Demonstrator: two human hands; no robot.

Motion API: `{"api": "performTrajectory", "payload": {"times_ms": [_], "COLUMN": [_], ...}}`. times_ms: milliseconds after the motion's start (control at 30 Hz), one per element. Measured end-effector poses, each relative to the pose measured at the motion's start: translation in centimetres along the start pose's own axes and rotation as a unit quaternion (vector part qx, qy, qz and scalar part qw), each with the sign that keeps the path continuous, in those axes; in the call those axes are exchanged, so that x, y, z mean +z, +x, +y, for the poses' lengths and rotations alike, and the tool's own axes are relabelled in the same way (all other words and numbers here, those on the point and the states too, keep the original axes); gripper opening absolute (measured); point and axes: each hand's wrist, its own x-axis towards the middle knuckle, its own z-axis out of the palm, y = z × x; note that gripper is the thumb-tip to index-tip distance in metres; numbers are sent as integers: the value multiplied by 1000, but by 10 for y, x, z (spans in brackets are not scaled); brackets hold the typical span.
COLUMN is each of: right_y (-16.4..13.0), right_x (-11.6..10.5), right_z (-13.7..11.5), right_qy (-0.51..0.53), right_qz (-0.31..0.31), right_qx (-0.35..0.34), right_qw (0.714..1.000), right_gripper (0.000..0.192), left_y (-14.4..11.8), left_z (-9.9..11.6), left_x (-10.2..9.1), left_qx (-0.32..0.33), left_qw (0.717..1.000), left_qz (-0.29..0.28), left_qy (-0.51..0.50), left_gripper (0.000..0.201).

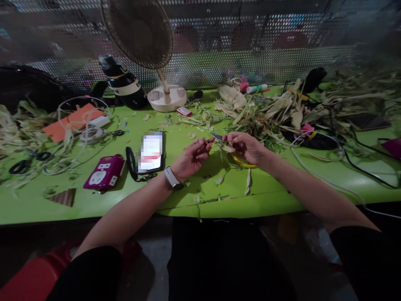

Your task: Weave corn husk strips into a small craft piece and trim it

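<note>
Your left hand [190, 158] and right hand [247, 147] meet above the green table [188, 200], fingertips facing. Between them runs a thin strip of dried husk [226, 147], its long axis left to right, roughly level. Your right hand is curled shut around the strip and yellow-handled scissors [242, 163], whose blade tip points toward your left fingers. Your left hand is half closed, pinching the strip's near end. The husk pile [269, 113] lies beyond your right hand, the phone [151, 152] just left of your left hand.
</note>
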Motion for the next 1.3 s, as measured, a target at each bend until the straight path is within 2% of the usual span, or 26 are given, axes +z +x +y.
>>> {"api": "performTrajectory", "payload": {"times_ms": [133,267,400,533,700,800,900,967,1000,1067,1100,1200,1300], "right_y": [-5,-8,-8,-6,-6,-8,-11,-13,-13,-12,-10,-5,-2], "right_x": [4,7,11,10,7,7,8,10,11,13,13,11,6], "right_z": [-2,-3,-5,-8,-7,-7,-9,-11,-12,-12,-11,-8,-5], "right_qy": [97,107,103,100,82,124,202,245,258,267,261,213,122], "right_qz": [-48,-106,-134,-156,-154,-148,-137,-131,-126,-114,-101,-28,76], "right_qx": [0,0,6,6,8,22,41,48,50,60,65,68,4], "right_qw": [994,989,986,983,985,981,969,959,956,955,958,974,990], "right_gripper": [10,11,11,10,8,8,8,9,10,10,9,6,9], "left_y": [-6,-11,-13,-15,-13,-6,2,4,3,1,-1,-6,-7], "left_z": [0,-1,-1,-1,-2,-1,0,-2,-5,-12,-16,-24,-24], "left_x": [6,11,13,11,6,2,-2,-2,-1,3,5,6,4], "left_qx": [-25,-36,-65,-13,28,41,116,138,120,66,59,74,66], "left_qw": [999,998,995,993,991,993,988,980,975,959,954,954,958], "left_qz": [-24,-45,-64,-113,-128,-111,-81,-107,-137,-192,-197,-144,-94], "left_qy": [-6,14,-35,-27,15,31,54,94,127,196,217,254,262], "left_gripper": [13,12,11,15,12,15,23,42,50,48,43,34,38]}}
